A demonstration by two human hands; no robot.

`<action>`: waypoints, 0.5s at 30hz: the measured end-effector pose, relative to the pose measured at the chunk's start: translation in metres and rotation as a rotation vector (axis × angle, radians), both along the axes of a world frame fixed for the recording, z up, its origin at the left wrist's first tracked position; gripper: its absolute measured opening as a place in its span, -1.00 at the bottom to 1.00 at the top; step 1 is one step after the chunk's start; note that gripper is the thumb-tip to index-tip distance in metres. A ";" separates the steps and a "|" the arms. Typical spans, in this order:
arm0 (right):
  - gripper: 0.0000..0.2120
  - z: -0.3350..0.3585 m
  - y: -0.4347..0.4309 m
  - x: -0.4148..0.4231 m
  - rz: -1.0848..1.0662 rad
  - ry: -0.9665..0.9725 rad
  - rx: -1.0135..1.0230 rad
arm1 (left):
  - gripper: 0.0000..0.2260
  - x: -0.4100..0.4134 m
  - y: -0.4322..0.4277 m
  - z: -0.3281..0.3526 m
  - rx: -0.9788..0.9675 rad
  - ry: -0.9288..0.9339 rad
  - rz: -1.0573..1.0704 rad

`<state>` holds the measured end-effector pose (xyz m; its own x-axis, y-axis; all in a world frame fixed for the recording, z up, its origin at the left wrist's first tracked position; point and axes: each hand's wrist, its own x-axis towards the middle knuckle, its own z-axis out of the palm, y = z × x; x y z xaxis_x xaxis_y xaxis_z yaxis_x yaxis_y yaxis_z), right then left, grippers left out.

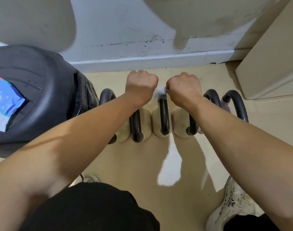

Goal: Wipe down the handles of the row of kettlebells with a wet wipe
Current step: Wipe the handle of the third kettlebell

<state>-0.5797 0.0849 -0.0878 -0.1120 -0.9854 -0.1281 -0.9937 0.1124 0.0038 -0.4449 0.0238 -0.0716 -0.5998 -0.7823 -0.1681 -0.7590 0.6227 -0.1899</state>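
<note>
While both hands sit fisted over the row of kettlebells (146, 121), the wet wipe (159, 92) runs between them, wrapped over the far end of the middle handle (164, 114). Right hand (184, 88) pinches one end. Left hand (141, 85) is curled on the other end, fingers hidden. The kettlebells stand side by side on the beige floor (134, 164), near the baseboard (142, 60). Dark padded object (42, 97) to the left, white shoe (232, 205) bottom right.

Fists over the kettlebells

The left hand (140, 85) and right hand (184, 88) are clenched, gripping a white wipe (159, 92) between them over the far end of a black handle (164, 114). Cream kettlebells (146, 120) stand in a row near the wall (125, 30)
</note>
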 end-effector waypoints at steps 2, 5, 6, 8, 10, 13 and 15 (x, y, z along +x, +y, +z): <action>-0.86 0.002 0.003 -0.002 0.010 0.004 0.008 | -0.87 0.006 0.000 -0.009 -0.042 -0.010 -0.041; -0.85 0.009 0.017 -0.009 0.052 0.001 0.027 | -0.88 0.020 0.009 -0.013 -0.066 0.110 -0.086; -0.84 0.011 0.023 -0.012 0.073 -0.010 0.042 | -0.93 0.023 0.013 -0.011 -0.041 0.151 -0.106; -0.82 0.015 0.033 -0.015 0.117 -0.029 0.065 | -0.91 0.026 0.018 -0.007 0.036 0.188 -0.084; -0.81 0.019 0.038 -0.015 0.131 -0.053 0.087 | -0.88 0.027 0.018 -0.005 0.079 0.204 -0.091; -0.81 0.022 0.040 -0.014 0.159 -0.093 0.123 | -0.92 0.024 0.015 0.000 0.218 0.195 -0.095; -0.82 0.021 0.040 -0.015 0.177 -0.129 0.162 | -0.96 0.024 0.009 0.005 0.363 0.158 -0.096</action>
<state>-0.5950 0.1244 -0.0666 0.0879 -0.9538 -0.2875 -0.9912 -0.0550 -0.1203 -0.4208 0.0330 -0.0669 -0.7080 -0.6283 -0.3225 -0.6962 0.6976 0.1695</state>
